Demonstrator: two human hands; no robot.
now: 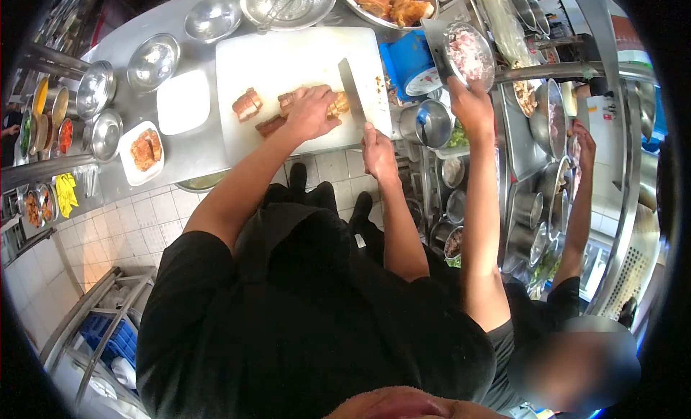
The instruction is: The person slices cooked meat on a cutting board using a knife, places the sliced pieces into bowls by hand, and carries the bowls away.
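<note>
My left hand (311, 114) rests on browned meat (286, 102) on the white cutting board (248, 59), its fingers curled over the pieces. In my right hand (378, 154) is the handle of a cleaver (352, 91), whose wide blade stands over the board just right of the meat. A cut piece (247, 104) lies apart at the left, and another strip (271, 125) lies beside my left hand. Yellowish meat (337, 105) shows between my left hand and the blade.
Left of the board are an empty white dish (183, 102), a dish with meat (146, 150) and metal bowls (154, 62). A blue scale (421, 66) stands at the right. A co-worker's hand (471, 106) holds a bowl of chopped meat (468, 50) close by.
</note>
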